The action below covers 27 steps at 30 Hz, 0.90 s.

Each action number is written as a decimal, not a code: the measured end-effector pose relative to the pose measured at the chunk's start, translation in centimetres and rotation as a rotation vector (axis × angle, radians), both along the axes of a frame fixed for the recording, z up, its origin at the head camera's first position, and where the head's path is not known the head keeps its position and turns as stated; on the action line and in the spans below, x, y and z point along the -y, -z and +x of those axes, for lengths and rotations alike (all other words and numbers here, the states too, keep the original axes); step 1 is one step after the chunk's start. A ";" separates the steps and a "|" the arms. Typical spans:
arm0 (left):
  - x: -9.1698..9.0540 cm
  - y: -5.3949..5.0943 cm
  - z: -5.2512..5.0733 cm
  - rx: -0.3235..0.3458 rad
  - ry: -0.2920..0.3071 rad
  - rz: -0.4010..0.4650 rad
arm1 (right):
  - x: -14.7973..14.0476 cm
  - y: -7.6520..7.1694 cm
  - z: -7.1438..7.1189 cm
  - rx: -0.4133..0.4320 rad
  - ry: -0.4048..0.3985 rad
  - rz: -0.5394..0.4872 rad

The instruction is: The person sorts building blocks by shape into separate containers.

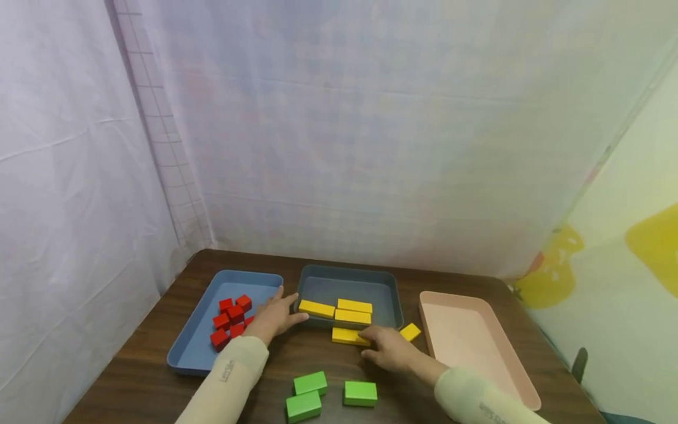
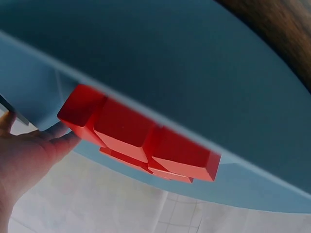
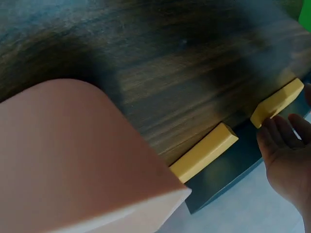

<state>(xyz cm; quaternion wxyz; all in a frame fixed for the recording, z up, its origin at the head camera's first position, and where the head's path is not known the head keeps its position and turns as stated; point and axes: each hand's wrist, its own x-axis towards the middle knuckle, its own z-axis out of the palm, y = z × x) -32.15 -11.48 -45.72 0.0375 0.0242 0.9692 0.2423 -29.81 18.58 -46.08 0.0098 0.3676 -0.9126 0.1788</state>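
My left hand point(image 1: 275, 318) is spread over the right rim of the blue tray point(image 1: 193, 341), beside red cubes point(image 1: 235, 314), holding nothing; the left wrist view shows this hand point(image 2: 29, 158) near the red cubes point(image 2: 124, 128). My right hand point(image 1: 392, 348) touches the right end of a yellow block point(image 1: 345, 336) lying on the table in front of the dark tray point(image 1: 349, 273). In the right wrist view, fingers of this hand point(image 3: 289, 155) rest against that block point(image 3: 279, 102). Yellow blocks point(image 1: 353, 317) lie in the dark tray, one point(image 1: 316, 308) near its left front corner.
Another yellow block point(image 1: 410, 332) lies on the table between the dark tray and the pink tray point(image 1: 471, 335), which stands at the right. Three green blocks point(image 1: 360, 393) lie near the front of the table point(image 1: 143, 365). White curtains point(image 1: 360, 129) hang behind and at the left.
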 end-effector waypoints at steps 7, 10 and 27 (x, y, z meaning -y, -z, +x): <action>-0.2 0.0 0.0 0.003 0.004 0.000 | -0.1 0.2 0.2 -0.057 -0.008 0.023; -0.2 -0.2 0.0 0.004 0.007 -0.003 | 0.2 0.3 0.2 -0.116 0.001 0.017; -0.2 -0.4 0.1 0.006 0.011 0.009 | 1.1 0.8 -0.3 -0.252 -0.010 0.135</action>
